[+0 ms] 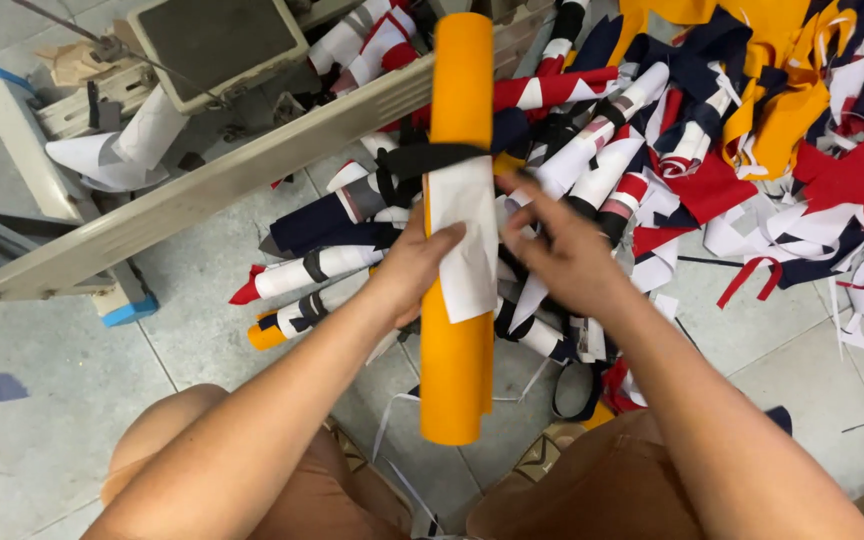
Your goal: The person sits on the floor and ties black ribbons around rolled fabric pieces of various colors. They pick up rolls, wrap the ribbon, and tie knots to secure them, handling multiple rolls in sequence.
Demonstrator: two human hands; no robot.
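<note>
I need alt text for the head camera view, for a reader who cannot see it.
The left hand holds an orange fabric roll upright, wrapped with a white paper strip and a black band; the right hand works beside it. Tied fabric rolls lie piled on the floor.

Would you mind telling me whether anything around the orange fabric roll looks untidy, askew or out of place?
Yes. The white paper slip on the orange fabric roll hangs loose and crooked below the black band, pinned only by the left hand. Behind, tied fabric rolls and loose scraps lie scattered over the tiled floor.
</note>
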